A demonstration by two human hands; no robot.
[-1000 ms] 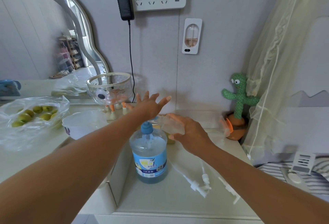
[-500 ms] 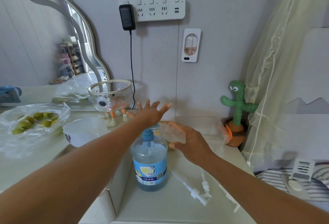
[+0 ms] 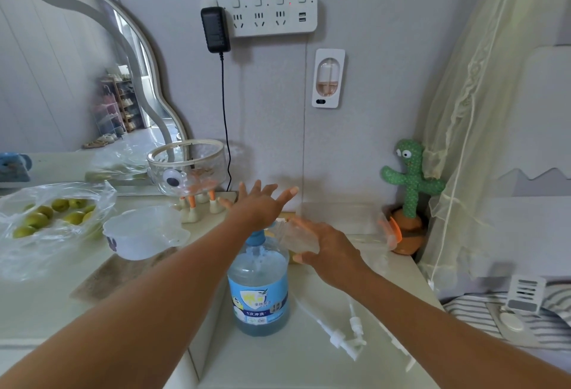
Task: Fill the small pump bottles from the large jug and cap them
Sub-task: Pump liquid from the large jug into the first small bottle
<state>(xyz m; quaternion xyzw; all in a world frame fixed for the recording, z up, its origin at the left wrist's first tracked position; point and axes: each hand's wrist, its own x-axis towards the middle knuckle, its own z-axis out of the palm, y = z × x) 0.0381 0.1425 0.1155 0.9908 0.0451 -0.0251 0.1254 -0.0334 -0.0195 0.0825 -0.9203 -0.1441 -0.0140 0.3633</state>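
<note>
The jug (image 3: 259,291) on the bench (image 3: 278,364) holds blue liquid. The right hand (image 3: 332,249) has its fingers clamped on a clear bottle (image 3: 295,235); the left hand (image 3: 262,204) has its fingers apart. Pumps (image 3: 343,337) lie near the front edge.

2 arms, bare from frame edge to wrist: left arm (image 3: 160,305), right arm (image 3: 432,333). Also bare: left hand (image 3: 259,207), right hand (image 3: 332,254).

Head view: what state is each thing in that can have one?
large jug: upright, partly full, blue top on.
left hand: open, fingers spread, above the jug's top.
right hand: holds the small bottle.
small bottle: tilted, beside the jug's top.
pump caps: lying loose, off any bottle.
black adapter: plugged in.
</note>
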